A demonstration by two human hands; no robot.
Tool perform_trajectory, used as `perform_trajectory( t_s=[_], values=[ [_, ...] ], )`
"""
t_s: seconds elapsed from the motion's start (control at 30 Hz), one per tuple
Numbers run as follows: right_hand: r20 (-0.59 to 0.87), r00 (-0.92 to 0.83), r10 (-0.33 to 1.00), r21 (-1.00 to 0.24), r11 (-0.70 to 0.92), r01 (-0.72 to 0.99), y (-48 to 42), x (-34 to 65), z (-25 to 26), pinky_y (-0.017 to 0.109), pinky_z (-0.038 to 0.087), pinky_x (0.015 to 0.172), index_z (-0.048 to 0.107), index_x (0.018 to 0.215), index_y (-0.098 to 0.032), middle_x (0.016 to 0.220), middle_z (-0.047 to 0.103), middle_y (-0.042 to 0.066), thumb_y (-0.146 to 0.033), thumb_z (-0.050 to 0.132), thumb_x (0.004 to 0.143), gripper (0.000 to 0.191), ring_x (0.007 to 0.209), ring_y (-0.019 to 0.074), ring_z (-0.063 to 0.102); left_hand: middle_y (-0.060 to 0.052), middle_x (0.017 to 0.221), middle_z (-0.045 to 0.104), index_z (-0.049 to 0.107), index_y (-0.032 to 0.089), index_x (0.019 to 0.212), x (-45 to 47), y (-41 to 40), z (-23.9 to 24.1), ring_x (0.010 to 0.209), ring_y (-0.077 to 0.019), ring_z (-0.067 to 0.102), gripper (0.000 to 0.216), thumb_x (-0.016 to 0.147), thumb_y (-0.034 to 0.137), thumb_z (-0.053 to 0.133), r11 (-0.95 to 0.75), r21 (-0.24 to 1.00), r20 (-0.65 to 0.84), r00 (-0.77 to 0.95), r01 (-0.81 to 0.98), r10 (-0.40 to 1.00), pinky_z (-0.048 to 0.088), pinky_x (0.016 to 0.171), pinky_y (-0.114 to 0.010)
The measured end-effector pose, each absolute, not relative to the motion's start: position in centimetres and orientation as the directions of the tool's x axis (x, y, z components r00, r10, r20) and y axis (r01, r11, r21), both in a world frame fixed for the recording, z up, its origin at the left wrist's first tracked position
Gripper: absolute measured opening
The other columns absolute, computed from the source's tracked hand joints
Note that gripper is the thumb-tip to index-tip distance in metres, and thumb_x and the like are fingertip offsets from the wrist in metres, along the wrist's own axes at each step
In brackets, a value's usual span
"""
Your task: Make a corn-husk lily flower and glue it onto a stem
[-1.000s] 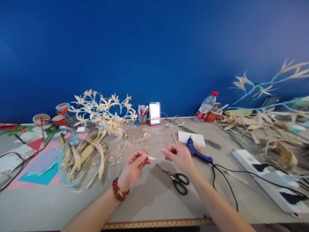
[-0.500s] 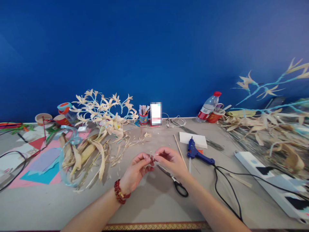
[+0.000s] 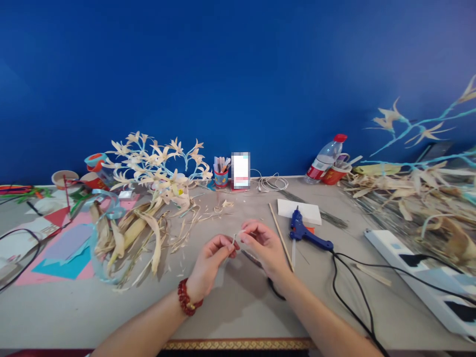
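Note:
Both hands meet above the middle of the table. My left hand [image 3: 215, 258], with a red bead bracelet [image 3: 189, 297] at its wrist, pinches a thin pale strip [image 3: 234, 239] that looks like dried husk or stem. The fingertips of my right hand [image 3: 264, 248] are pinched close to the strip's upper end and seem to hold it too. Partly hidden under my right hand and wrist lie black-handled scissors [image 3: 274, 288]. A thin stick [image 3: 280, 235] rests just beyond that hand, near a blue glue gun [image 3: 307, 233].
Corn husks [image 3: 130, 238] and a husk-flower arrangement [image 3: 156, 163] are at left, beside coloured paper [image 3: 63, 267]. Toward the right are a white power strip [image 3: 420, 282], black cables [image 3: 357, 297], a bottle [image 3: 323, 161] and a heap of dried stalks [image 3: 405, 193]. A phone-like screen [image 3: 241, 171] stands behind.
My right hand has risen slightly and its fingers have shifted at the strip's top. My right hand and wrist now cover more of the scissors. The view has tilted a little.

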State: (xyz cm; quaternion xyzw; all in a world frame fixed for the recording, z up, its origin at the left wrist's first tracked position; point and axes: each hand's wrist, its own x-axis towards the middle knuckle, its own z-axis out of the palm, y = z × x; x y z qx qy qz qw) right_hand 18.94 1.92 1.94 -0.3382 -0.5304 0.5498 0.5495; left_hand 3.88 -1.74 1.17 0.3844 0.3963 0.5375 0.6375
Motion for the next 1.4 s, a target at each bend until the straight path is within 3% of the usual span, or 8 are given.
perform_trajectory(
  t_s=[0.2, 0.37, 0.6, 0.77, 0.97, 1.2, 1.4],
  values=[
    [0.125, -0.179, 0.976, -0.949, 0.065, -0.31, 1.8, 18.7, 1.4, 0.024, 0.044, 0.064, 0.06, 0.073, -0.02, 0.08, 0.057, 0.0, -0.03, 0.071, 0.075, 0.015, 0.067, 0.0123, 0.054, -0.003, 0.076, 0.062, 0.061, 0.016, 0.071, 3.8, -1.6, 1.1, 0.069, -0.0131, 0.053, 0.01, 0.077, 0.023, 0.066, 0.202, 0.871, -0.153, 0.144, -0.447, 0.978, 0.038, 0.069, -0.025],
    [0.042, -0.249, 0.968, -0.948, -0.04, -0.316, 1.8, 18.8, 0.8, 0.024, 0.043, 0.066, 0.062, 0.073, -0.019, 0.075, 0.06, 0.0, -0.031, 0.071, 0.076, 0.015, 0.068, 0.0123, 0.054, -0.001, 0.078, 0.059, 0.06, 0.017, 0.07, 3.8, -1.6, 1.5, 0.069, -0.0112, 0.051, 0.012, 0.079, 0.024, 0.065, 0.148, 0.856, -0.112, 0.102, -0.495, 0.988, 0.039, 0.071, -0.025],
    [0.022, -0.211, 0.977, -0.967, -0.032, -0.251, 1.6, 18.6, 0.7, 0.024, 0.043, 0.063, 0.066, 0.074, -0.019, 0.075, 0.061, 0.0, -0.032, 0.072, 0.074, 0.014, 0.065, 0.0118, 0.053, 0.0, 0.086, 0.057, 0.063, 0.017, 0.076, 3.8, -1.7, 1.1, 0.072, -0.01, 0.052, 0.006, 0.081, 0.021, 0.064, 0.017, 0.923, -0.007, 0.028, -0.384, 1.0, 0.04, 0.073, -0.024],
    [0.025, -0.243, 0.97, -0.97, -0.035, -0.241, 1.4, 18.6, 1.2, 0.024, 0.043, 0.062, 0.066, 0.073, -0.019, 0.07, 0.061, 0.0, -0.034, 0.071, 0.074, 0.016, 0.063, 0.0121, 0.053, 0.0, 0.08, 0.059, 0.064, 0.018, 0.078, 3.8, -1.6, 0.9, 0.073, -0.0113, 0.054, 0.005, 0.081, 0.022, 0.064, -0.033, 0.943, 0.037, 0.005, -0.332, 0.999, 0.043, 0.074, -0.024],
    [0.104, -0.266, 0.958, -0.983, 0.058, -0.176, 1.2, 18.6, 1.5, 0.024, 0.047, 0.064, 0.061, 0.075, -0.019, 0.077, 0.059, 0.001, -0.035, 0.061, 0.082, 0.018, 0.066, 0.0124, 0.054, -0.002, 0.083, 0.059, 0.065, 0.017, 0.076, 3.7, -1.6, 0.9, 0.075, -0.0126, 0.054, 0.009, 0.081, 0.024, 0.064, -0.098, 0.968, 0.093, -0.033, -0.23, 0.995, 0.044, 0.072, -0.025],
    [0.22, -0.271, 0.937, -0.95, 0.269, 0.161, 0.6, 18.8, 1.3, 0.024, 0.049, 0.06, 0.057, 0.084, -0.019, 0.077, 0.061, 0.002, -0.026, 0.058, 0.084, 0.007, 0.065, 0.0133, 0.058, -0.004, 0.084, 0.06, 0.064, 0.017, 0.077, 3.6, -1.8, 1.1, 0.082, -0.0152, 0.056, 0.011, 0.084, 0.025, 0.06, -0.177, 0.981, 0.175, -0.035, -0.082, 0.984, 0.045, 0.077, -0.027],
    [0.327, -0.27, 0.906, -0.88, 0.396, 0.261, 0.4, 18.8, 1.1, 0.021, 0.049, 0.055, 0.058, 0.088, -0.02, 0.076, 0.065, 0.002, -0.022, 0.055, 0.085, 0.004, 0.066, 0.0137, 0.063, -0.004, 0.088, 0.061, 0.062, 0.017, 0.079, 3.6, -1.8, 0.8, 0.084, -0.0154, 0.057, 0.011, 0.085, 0.026, 0.059, -0.187, 0.981, 0.185, -0.047, -0.052, 0.982, 0.046, 0.079, -0.027]
  ],
)
